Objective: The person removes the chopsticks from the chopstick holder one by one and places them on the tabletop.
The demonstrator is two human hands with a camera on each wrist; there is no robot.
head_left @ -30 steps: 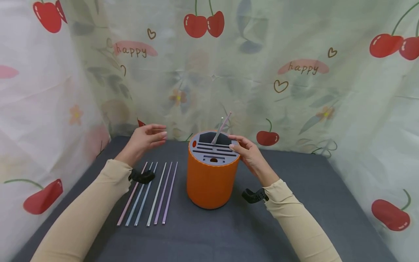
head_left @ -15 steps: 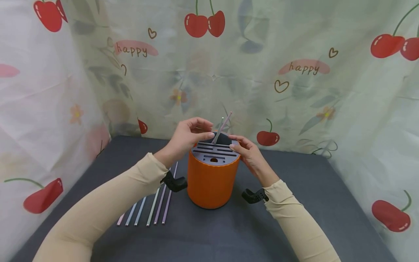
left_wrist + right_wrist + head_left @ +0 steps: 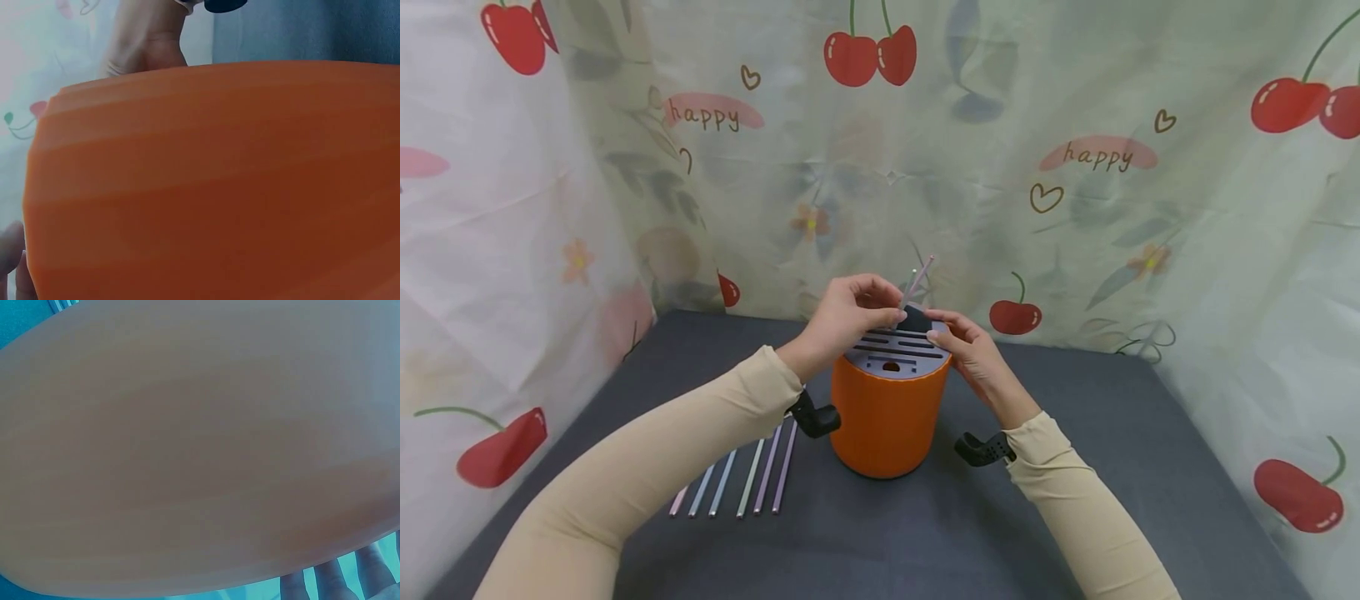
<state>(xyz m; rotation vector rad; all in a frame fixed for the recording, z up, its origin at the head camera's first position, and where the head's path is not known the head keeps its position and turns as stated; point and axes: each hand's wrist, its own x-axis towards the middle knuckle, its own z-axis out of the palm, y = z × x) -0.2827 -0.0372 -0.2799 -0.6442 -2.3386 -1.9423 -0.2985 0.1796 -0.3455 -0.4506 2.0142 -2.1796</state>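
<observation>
the right hand [image 3: 973,346] is grasping one orange slotted utensil holder [image 3: 887,417] at the dark tablecloth's [image 3: 940,542] middle, seemingly steadying it, while the left hand [image 3: 850,317] is apparently pinching one pale metallic stick [image 3: 911,283] at the holder's far side, where one pink stick [image 3: 925,271] is leaning too. to the near left, six more metallic sticks [image 3: 751,479] are lying side by side, perhaps for easy picking.
</observation>
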